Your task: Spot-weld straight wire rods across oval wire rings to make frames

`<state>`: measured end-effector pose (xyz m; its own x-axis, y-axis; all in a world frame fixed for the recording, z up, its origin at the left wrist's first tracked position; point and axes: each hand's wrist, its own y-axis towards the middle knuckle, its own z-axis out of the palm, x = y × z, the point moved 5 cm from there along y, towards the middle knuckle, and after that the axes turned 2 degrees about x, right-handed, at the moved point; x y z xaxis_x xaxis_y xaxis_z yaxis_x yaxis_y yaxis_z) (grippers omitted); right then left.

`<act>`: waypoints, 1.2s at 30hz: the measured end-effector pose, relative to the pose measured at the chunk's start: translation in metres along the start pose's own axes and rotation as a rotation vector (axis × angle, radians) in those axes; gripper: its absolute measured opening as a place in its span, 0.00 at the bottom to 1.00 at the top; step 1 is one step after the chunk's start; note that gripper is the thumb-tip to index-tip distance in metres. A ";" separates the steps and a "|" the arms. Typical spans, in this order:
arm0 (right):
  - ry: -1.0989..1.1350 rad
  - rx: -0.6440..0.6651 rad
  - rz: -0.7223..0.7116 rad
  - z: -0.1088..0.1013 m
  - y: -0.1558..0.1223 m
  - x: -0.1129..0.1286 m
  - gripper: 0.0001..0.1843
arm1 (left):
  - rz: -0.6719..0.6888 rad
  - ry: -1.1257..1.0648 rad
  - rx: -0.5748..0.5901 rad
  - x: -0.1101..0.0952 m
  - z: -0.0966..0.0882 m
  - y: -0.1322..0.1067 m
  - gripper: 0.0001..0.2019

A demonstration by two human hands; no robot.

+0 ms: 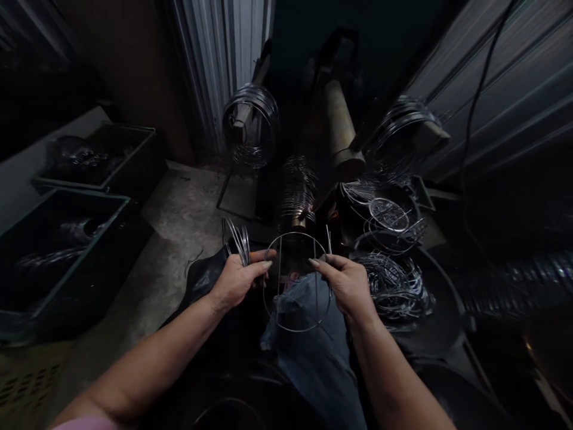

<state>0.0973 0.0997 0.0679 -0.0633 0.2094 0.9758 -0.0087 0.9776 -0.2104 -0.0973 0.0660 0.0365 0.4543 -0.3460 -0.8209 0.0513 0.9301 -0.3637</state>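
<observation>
A round wire hoop (296, 280) with straight wire uprights is held over the person's blue-clad lap (313, 334). The left hand (235, 280) curls closed on a sheaf of bent wires (237, 242), fingertips at the hoop's rim. The right hand (347, 286) pinches the hoop's other side, beside a heap of wire rings (389, 286) in a black pan (441, 322).

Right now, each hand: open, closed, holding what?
Left hand: closed, holding a bundle of bent wires.
Right hand: closed, gripping a round wire frame.
</observation>
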 end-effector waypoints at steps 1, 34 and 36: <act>0.008 -0.010 0.006 0.001 0.004 0.003 0.12 | 0.006 -0.003 -0.007 -0.002 0.001 0.003 0.17; 0.023 0.040 0.008 0.007 0.041 0.034 0.15 | 0.051 -0.063 -0.034 -0.032 0.009 0.028 0.15; 0.071 0.068 0.052 0.007 0.031 0.029 0.15 | 0.082 -0.038 -0.067 -0.031 0.008 0.029 0.13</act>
<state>0.0880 0.1362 0.0890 0.0055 0.2632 0.9647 -0.0756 0.9621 -0.2620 -0.1027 0.1047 0.0553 0.4880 -0.2634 -0.8321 -0.0464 0.9442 -0.3261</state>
